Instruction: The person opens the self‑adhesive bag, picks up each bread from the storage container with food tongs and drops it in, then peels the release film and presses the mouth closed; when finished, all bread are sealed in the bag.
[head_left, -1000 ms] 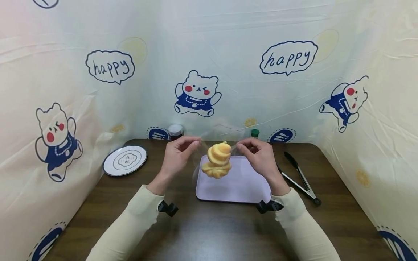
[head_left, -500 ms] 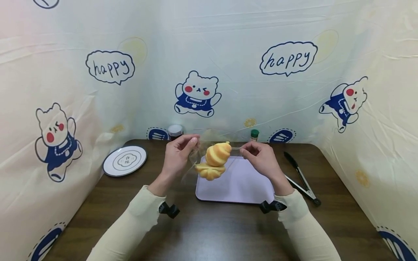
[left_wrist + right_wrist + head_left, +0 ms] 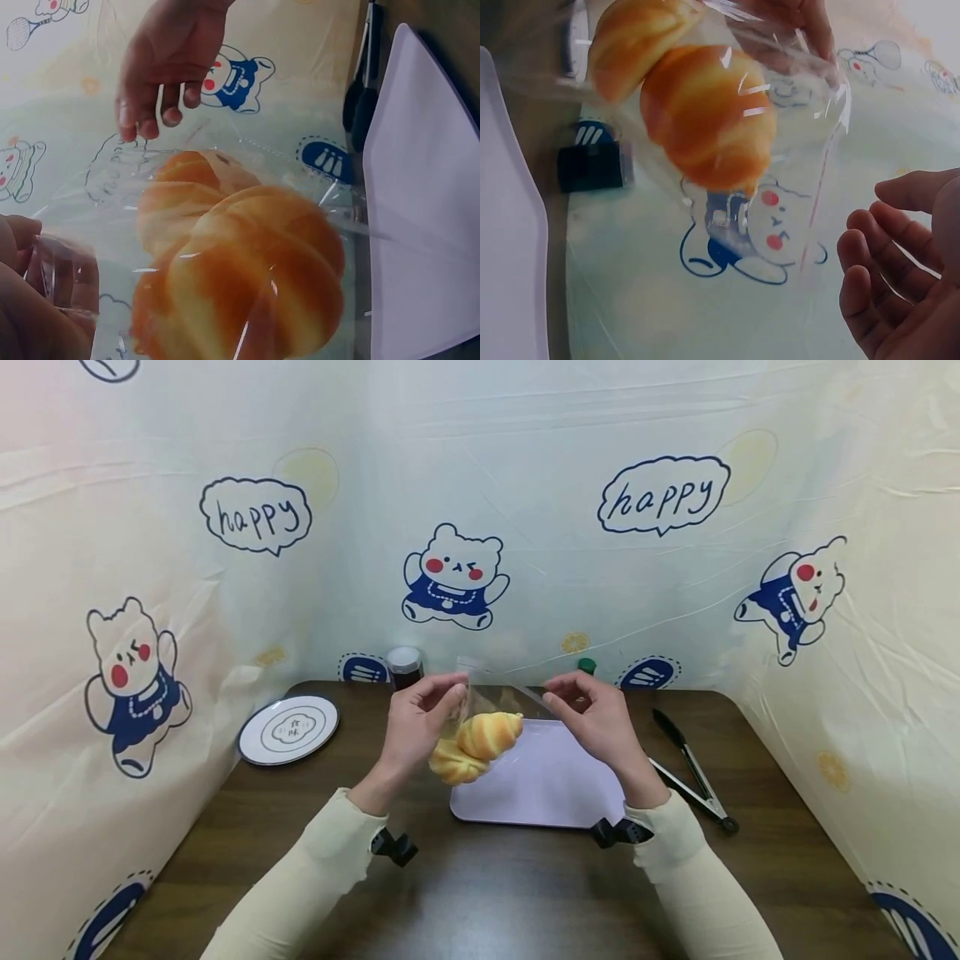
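Note:
A clear plastic bag (image 3: pixel 821 142) hangs over the left part of a lilac tray (image 3: pixel 555 789). Inside it are two golden breads: a spiral roll shaped like a croissant (image 3: pixel 490 735) and a lobed round bun (image 3: pixel 455 763). My left hand (image 3: pixel 415 722) pinches the bag's upper left edge between thumb and fingers. At the other side of the bag, my right hand (image 3: pixel 596 718) has loosely bent fingers with nothing between them. The right wrist view shows a gap between its fingertips and the bag's edge.
A white plate (image 3: pixel 288 729) with a dark rim lies at the left. Black-tipped tongs (image 3: pixel 703 777) lie right of the tray. At the back stand a dark jar (image 3: pixel 405 668) with a pale lid and a green-capped bottle (image 3: pixel 587 666), mostly hidden behind the right hand.
The bag and both breads have swung left and slightly down, tilting toward the left hand. My right hand has let go of the bag's right edge; the left keeps its pinch.

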`<state>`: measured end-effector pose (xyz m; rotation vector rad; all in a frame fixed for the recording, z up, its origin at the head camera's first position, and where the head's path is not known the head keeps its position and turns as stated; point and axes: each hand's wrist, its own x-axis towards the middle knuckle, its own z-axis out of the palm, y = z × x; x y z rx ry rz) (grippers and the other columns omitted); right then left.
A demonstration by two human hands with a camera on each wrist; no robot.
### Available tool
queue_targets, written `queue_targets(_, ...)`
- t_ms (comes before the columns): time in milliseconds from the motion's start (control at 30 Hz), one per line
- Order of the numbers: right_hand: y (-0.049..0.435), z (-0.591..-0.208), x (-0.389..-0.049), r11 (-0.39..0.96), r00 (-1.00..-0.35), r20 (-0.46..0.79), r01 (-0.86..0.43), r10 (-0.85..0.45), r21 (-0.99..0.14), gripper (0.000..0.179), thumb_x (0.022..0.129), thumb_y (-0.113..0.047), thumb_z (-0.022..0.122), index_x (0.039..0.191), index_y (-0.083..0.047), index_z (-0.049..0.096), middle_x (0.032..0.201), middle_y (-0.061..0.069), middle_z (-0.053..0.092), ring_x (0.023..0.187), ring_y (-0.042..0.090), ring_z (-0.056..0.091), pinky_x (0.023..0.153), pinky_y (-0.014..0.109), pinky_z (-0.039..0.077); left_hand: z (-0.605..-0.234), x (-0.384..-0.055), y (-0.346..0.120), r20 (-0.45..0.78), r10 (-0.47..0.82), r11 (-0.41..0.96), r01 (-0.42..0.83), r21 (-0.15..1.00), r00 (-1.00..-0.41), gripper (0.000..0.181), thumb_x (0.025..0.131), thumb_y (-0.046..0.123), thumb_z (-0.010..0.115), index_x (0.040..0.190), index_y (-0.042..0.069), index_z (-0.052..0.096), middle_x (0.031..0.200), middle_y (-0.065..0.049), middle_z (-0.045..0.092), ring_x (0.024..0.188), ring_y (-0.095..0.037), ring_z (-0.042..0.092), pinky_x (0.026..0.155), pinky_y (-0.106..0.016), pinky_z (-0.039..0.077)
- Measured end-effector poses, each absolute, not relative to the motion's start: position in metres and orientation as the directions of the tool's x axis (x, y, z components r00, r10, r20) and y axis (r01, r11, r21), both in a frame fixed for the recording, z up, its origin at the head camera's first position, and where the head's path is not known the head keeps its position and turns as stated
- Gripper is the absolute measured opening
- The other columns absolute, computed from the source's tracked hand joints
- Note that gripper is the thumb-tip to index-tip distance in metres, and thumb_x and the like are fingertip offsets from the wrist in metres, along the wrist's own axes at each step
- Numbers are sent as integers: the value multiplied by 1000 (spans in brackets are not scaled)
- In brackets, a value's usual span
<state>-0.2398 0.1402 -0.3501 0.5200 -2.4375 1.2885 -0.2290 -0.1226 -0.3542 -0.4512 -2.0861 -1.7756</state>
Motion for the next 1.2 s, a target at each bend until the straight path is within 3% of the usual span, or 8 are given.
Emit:
queue_targets(233, 117, -337, -236, 497, -807, 533, -581, -253, -644, 17, 93, -26, 71, 106, -15, 73, 93, 1, 73, 72, 16, 57, 62, 25, 51, -355, -228, -122, 461, 42, 179, 460, 870, -887, 27, 95, 29, 69, 117, 14, 73, 108, -9, 74, 89, -13, 66, 78, -22, 56)
queue_targets(633, 85, -324, -237, 484, -715, 621, -688, -322, -541, 15, 93, -23, 72, 106, -14, 75, 91, 0, 71, 76, 12, 59, 64, 25, 53, -355, -227, -121, 482, 98, 197, 492, 848, -870, 26, 95, 26, 69, 118, 16, 73, 105, -14, 72, 88, -14, 66, 74, -23, 54)
queue_targets(767, 79, -324, -239, 475, -683, 648, -718, -337, -509, 19, 93, -25, 72, 109, -15, 75, 95, 0, 72, 78, 12, 61, 64, 24, 54, -356, -227, -120, 475, 127, 210, 492, 845, -871, 26, 96, 25, 68, 120, 16, 73, 107, -10, 71, 90, -14, 67, 77, -24, 55)
queue_targets(1200, 77, -326, -238, 479, -680, 650, -720, -340, -502, 18, 91, -29, 73, 105, -17, 77, 99, -3, 74, 77, 9, 58, 65, 24, 51, -354, -223, -119, 448, 163, 248, 476, 843, -879, 22, 95, 26, 69, 116, 20, 74, 102, -2, 70, 87, -19, 63, 74, -26, 54)
